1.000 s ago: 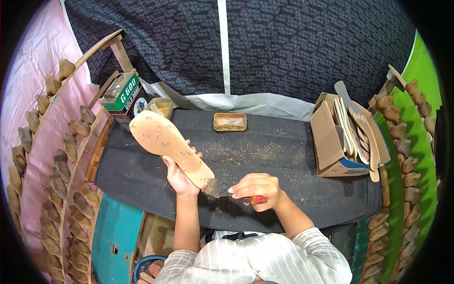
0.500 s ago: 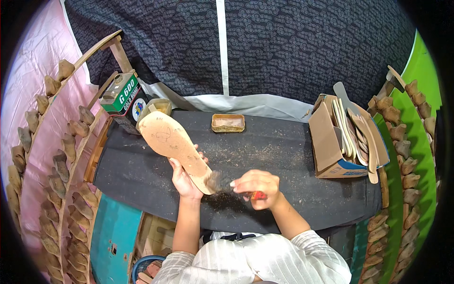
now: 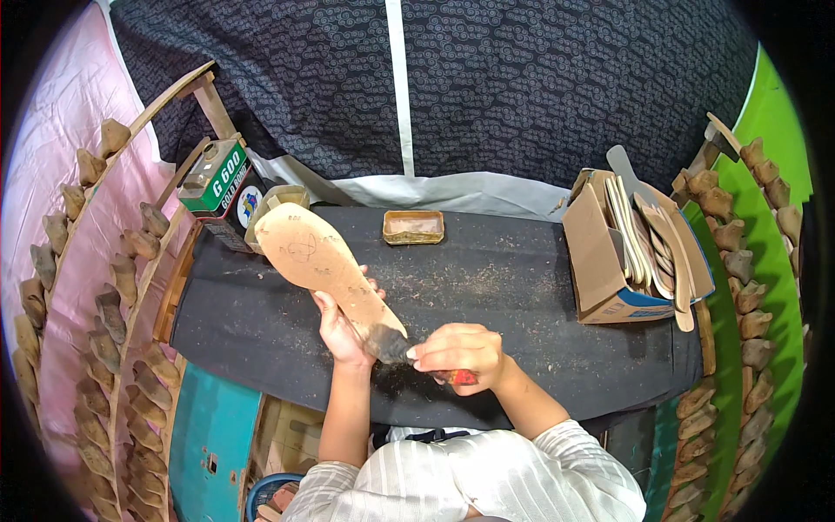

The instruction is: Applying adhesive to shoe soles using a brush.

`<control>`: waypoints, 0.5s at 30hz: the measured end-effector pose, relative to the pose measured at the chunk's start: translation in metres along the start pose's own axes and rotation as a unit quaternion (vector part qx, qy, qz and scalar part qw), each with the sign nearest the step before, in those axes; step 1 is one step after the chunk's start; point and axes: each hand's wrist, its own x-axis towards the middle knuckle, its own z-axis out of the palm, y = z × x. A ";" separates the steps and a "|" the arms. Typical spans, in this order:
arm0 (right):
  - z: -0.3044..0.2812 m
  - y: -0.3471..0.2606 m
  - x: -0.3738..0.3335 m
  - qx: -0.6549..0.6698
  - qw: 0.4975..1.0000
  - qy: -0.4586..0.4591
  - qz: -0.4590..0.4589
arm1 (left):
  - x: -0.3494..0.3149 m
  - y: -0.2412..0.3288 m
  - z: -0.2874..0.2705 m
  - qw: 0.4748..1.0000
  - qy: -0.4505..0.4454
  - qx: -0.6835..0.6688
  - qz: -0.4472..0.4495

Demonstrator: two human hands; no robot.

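Note:
A tan shoe insole [image 3: 317, 257] with small pen marks slants over the bench, its wide end far left and its narrow heel end toward me. My left hand [image 3: 344, 331] is closed on its edge near the heel, fingers wrapped underneath. In my right hand [image 3: 463, 352] is a brush [image 3: 389, 344] with dark bristles and a red handle. Those bristles press against the heel end of the insole and look slightly blurred.
A dark cloth with scattered crumbs covers the bench [image 3: 522, 348]. At its back sit a small tray [image 3: 413, 228], a green-and-black can [image 3: 224, 191] and a translucent tub [image 3: 291, 197]. A cardboard box [image 3: 600, 270] of insoles stands right. Racks of wooden shoe lasts [image 3: 109, 304] flank both sides.
The brush has moved left, from just off the heel edge onto the insole's heel end. My right hand has shifted slightly left with it; my left hand keeps its hold.

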 end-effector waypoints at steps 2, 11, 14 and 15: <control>-0.005 -0.001 -0.004 0.010 1.000 -0.017 0.004 | 0.003 0.004 -0.004 1.000 -0.012 -0.016 0.002; -0.014 -0.002 0.004 -0.002 0.999 -0.004 0.039 | -0.011 0.000 0.000 0.999 -0.038 -0.019 -0.031; -0.014 0.003 0.010 -0.035 0.999 0.019 0.028 | -0.020 -0.003 0.010 0.998 -0.039 0.017 -0.052; -0.014 0.005 0.011 -0.042 0.998 0.030 0.029 | -0.024 -0.007 0.018 0.999 0.014 0.034 -0.030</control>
